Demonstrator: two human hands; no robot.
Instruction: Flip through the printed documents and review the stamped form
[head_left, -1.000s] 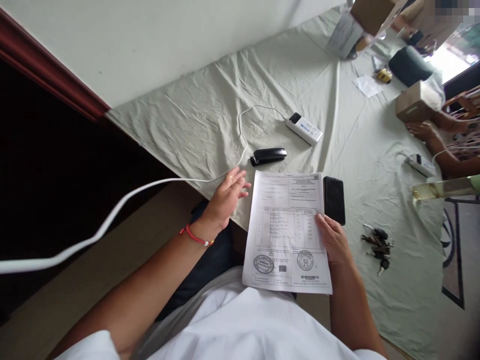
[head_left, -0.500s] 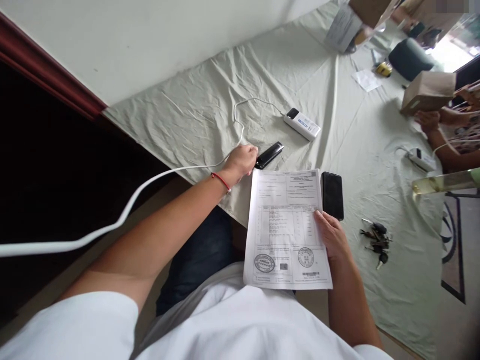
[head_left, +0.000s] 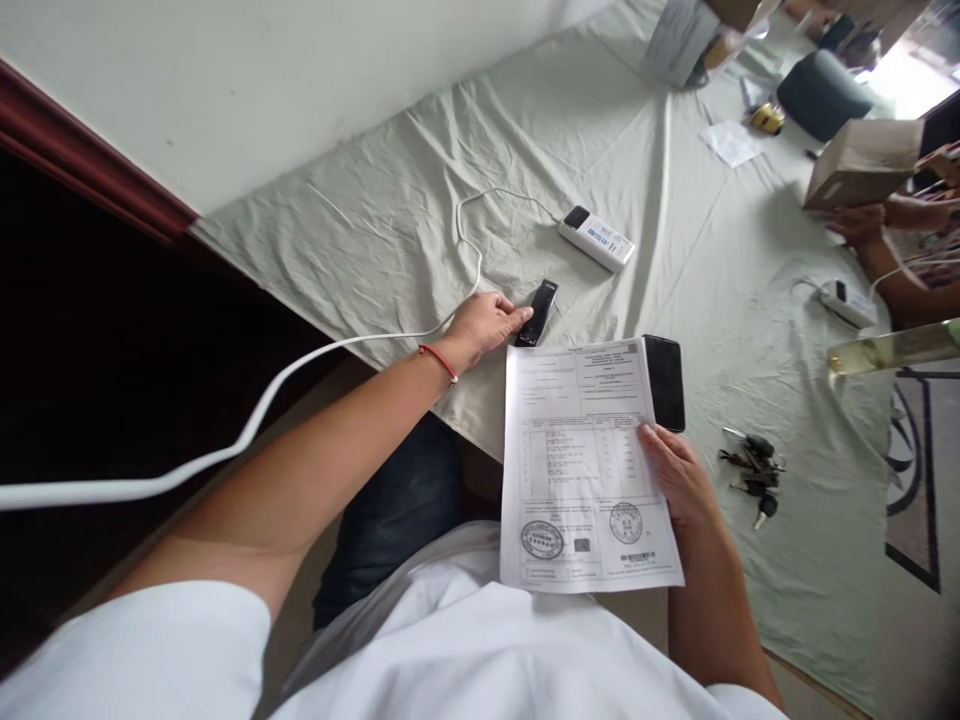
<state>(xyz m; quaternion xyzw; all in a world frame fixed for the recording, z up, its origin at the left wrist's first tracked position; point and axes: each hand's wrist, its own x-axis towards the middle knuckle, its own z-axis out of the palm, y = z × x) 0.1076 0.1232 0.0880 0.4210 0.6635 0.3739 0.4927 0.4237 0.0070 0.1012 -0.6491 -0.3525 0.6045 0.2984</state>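
My left hand (head_left: 491, 325), with a red cord round its wrist, reaches to a black stapler (head_left: 538, 312) on the cloth-covered table. Its fingers are closed, with the fingertips on the stapler's near side; the grip's underside is hidden. My right hand (head_left: 679, 475) holds the right edge of printed sheets (head_left: 589, 465), the thumb on top and the other fingers mostly underneath. The top page bears a table of text, two round stamps and a barcode. Just beyond the sheets' upper right edge lies a black phone (head_left: 666, 385), partly covered by them.
A white power bank (head_left: 596, 240) with a white cable (head_left: 262, 425) lies beyond the stapler. Keys (head_left: 756, 468) lie right of the phone. At far right are another person's hand (head_left: 859, 225), a cardboard box (head_left: 862, 162), a second white device (head_left: 847, 303) and a tape measure (head_left: 767, 118).
The stapler has turned to a steeper angle, and my left fingertips have moved further onto it. My right hand and the sheets have shifted slightly right and down in view.
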